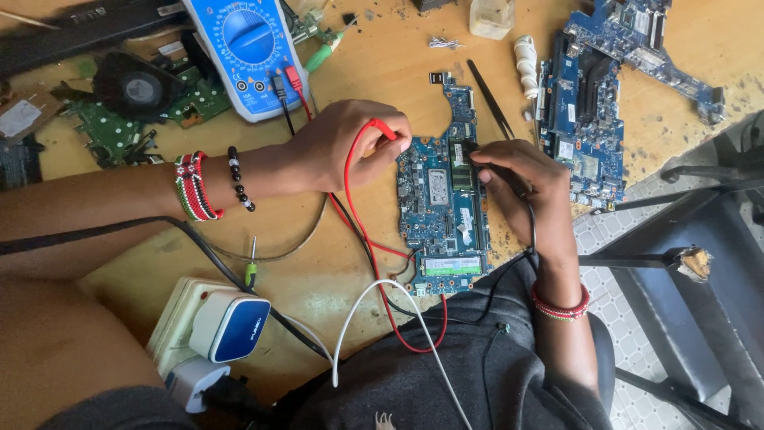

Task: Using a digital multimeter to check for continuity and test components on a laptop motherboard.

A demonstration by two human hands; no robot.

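A blue circuit board (440, 209) lies on the wooden table (382, 72) in front of me. My left hand (338, 147) pinches the red probe (380, 127) and holds its tip at the board's upper left edge. My right hand (525, 187) grips the black probe (477, 153) and presses its tip onto the board's upper right area. Red and black leads run from both probes back to a blue multimeter (247, 48) at the table's far side. Beaded bracelets sit on both wrists.
A second, larger blue circuit board (585, 111) lies at the right, another (645, 40) behind it. Black tweezers (489, 99) lie between the boards. A fan and green boards (135, 95) sit far left. A white power strip with a blue adapter (227, 326) is near left. A dark chair frame (684, 263) stands right.
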